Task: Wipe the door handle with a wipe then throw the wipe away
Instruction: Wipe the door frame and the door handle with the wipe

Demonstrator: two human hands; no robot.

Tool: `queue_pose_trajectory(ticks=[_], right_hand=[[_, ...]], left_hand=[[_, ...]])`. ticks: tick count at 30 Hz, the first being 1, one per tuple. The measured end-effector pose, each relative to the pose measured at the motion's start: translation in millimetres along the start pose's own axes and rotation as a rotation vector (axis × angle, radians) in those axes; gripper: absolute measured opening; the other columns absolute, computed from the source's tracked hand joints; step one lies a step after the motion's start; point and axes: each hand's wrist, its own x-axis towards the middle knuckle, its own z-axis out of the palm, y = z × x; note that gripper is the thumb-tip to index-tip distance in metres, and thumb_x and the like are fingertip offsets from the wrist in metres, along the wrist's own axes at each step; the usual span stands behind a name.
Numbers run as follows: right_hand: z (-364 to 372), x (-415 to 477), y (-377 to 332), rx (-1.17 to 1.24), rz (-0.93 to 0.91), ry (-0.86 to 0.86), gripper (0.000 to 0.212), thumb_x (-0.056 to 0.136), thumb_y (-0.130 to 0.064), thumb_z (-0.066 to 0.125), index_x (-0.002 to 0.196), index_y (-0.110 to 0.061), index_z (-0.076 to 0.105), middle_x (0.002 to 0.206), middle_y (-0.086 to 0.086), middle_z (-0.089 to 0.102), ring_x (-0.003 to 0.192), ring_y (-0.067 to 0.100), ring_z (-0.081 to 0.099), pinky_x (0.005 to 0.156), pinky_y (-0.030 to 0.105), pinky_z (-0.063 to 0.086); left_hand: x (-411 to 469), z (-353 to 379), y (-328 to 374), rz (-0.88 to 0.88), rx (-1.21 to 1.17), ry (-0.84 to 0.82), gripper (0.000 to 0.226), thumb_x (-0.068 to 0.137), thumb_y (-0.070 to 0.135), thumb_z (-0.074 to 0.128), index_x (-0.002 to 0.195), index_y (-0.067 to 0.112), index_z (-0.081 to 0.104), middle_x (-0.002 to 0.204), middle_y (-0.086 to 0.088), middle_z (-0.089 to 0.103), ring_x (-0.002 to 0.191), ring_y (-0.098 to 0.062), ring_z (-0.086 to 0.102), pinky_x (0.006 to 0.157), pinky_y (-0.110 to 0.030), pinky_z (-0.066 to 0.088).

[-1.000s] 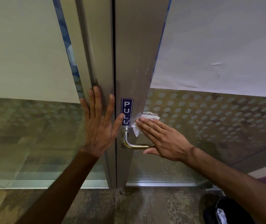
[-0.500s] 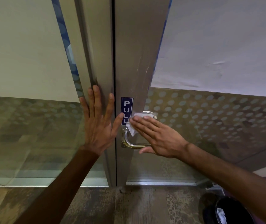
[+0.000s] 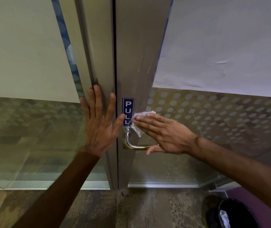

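Note:
A brass lever door handle sticks out of a metal door stile just below a blue PULL sign. My right hand lies flat over the handle's upper part and presses a white wipe against the stile; the wipe shows beyond my fingertips, touching the sign's lower right corner. The lever's right end is hidden behind my palm. My left hand rests flat, fingers spread, on the neighbouring frame, its thumb touching the sign.
Glass panels with a frosted dot pattern and white sheets flank the stile. A black waste bin with something white inside stands on the speckled floor at the lower right.
My right hand has slid the wipe leftward along the handle toward the PULL sign. My left hand has stayed flat on the frame.

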Motion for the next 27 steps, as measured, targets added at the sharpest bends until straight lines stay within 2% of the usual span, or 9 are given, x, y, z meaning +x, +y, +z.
queue_pose_trajectory(ticks=[2, 4, 6, 7, 10, 13, 18, 24, 27], right_hand=[[-7.2, -0.7, 6.4, -0.043, 0.021, 0.062, 0.083, 0.106, -0.063, 0.013, 0.162, -0.002, 0.012, 0.17, 0.015, 0.004, 0.16, 0.023, -0.004, 0.13, 0.039, -0.005], [-7.5, -3.7, 14.0, -0.143, -0.009, 0.121, 0.059, 0.111, -0.032, 0.018, 0.162, -0.001, 0.014, 0.17, 0.016, 0.005, 0.159, 0.025, -0.004, 0.13, 0.039, -0.006], [-4.9, -7.4, 21.4, -0.235, -0.067, 0.162, 0.055, 0.107, -0.006, 0.024, 0.16, 0.003, 0.014, 0.17, 0.02, 0.008, 0.159, 0.03, 0.0, 0.13, 0.042, 0.0], [-4.6, -8.2, 24.3, -0.278, -0.097, 0.19, 0.055, 0.107, 0.0, 0.031, 0.159, 0.005, 0.016, 0.169, 0.022, 0.012, 0.159, 0.032, 0.006, 0.13, 0.044, 0.007], [-7.7, -3.5, 28.7, -0.381, -0.16, 0.283, 0.057, 0.102, 0.001, 0.056, 0.154, 0.007, 0.033, 0.164, 0.023, 0.029, 0.155, 0.035, 0.024, 0.126, 0.046, 0.028], [-13.3, 4.6, 24.9, -0.349, -0.163, 0.371, 0.047, 0.099, 0.001, 0.064, 0.144, 0.006, 0.051, 0.154, 0.023, 0.048, 0.147, 0.034, 0.042, 0.116, 0.043, 0.045], [-10.3, 17.7, -18.7, 0.132, 0.061, 0.392, 0.049, 0.086, -0.004, 0.081, 0.133, -0.005, 0.066, 0.14, 0.015, 0.064, 0.133, 0.031, 0.06, 0.106, 0.046, 0.053], [-4.4, 27.3, -73.0, 0.613, 0.445, 0.292, 0.028, 0.085, -0.009, 0.081, 0.11, -0.019, 0.078, 0.121, 0.004, 0.076, 0.101, 0.03, 0.074, 0.068, 0.043, 0.064], [-4.0, 36.5, -83.7, 0.634, 0.488, 0.154, 0.021, 0.095, -0.016, 0.065, 0.114, -0.022, 0.073, 0.121, 0.0, 0.072, 0.104, 0.028, 0.07, 0.073, 0.041, 0.059]], left_hand=[[0.4, -0.1, 0.0, 0.002, -0.001, -0.006, 0.072, 0.111, 0.058, 0.024, 0.162, 0.035, -0.021, 0.168, 0.003, -0.038, 0.158, -0.021, -0.029, 0.129, -0.049, -0.017], [0.1, 0.2, -0.2, -0.005, -0.005, -0.013, 0.071, 0.11, 0.059, 0.022, 0.162, 0.035, -0.02, 0.168, 0.003, -0.038, 0.158, -0.021, -0.03, 0.128, -0.049, -0.017], [-0.4, 0.1, -0.5, -0.01, -0.005, -0.018, 0.07, 0.11, 0.061, 0.02, 0.162, 0.035, -0.019, 0.168, 0.003, -0.038, 0.158, -0.021, -0.03, 0.128, -0.05, -0.017], [-0.4, -0.4, -0.8, -0.009, -0.004, -0.02, 0.07, 0.11, 0.061, 0.019, 0.162, 0.036, -0.019, 0.168, 0.003, -0.038, 0.158, -0.021, -0.03, 0.128, -0.05, -0.017], [-0.3, -1.9, -0.9, -0.009, -0.004, -0.03, 0.07, 0.11, 0.062, 0.019, 0.162, 0.036, -0.02, 0.168, 0.004, -0.039, 0.158, -0.02, -0.03, 0.128, -0.049, -0.018], [-0.4, -3.1, -0.5, -0.01, -0.01, -0.035, 0.07, 0.109, 0.062, 0.018, 0.162, 0.036, -0.021, 0.167, 0.005, -0.04, 0.158, -0.019, -0.031, 0.128, -0.048, -0.017], [-0.7, -4.0, -0.1, -0.007, -0.025, -0.033, 0.069, 0.111, 0.06, 0.019, 0.162, 0.035, -0.02, 0.168, 0.003, -0.039, 0.158, -0.02, -0.03, 0.128, -0.051, -0.015], [-1.4, -5.2, -0.7, 0.008, -0.05, -0.028, 0.068, 0.111, 0.058, 0.019, 0.163, 0.034, -0.018, 0.169, 0.003, -0.037, 0.159, -0.021, -0.029, 0.129, -0.052, -0.014], [-2.1, -4.8, -0.3, 0.01, -0.043, -0.026, 0.069, 0.111, 0.058, 0.02, 0.163, 0.034, -0.018, 0.169, 0.003, -0.037, 0.159, -0.022, -0.028, 0.129, -0.051, -0.014]])
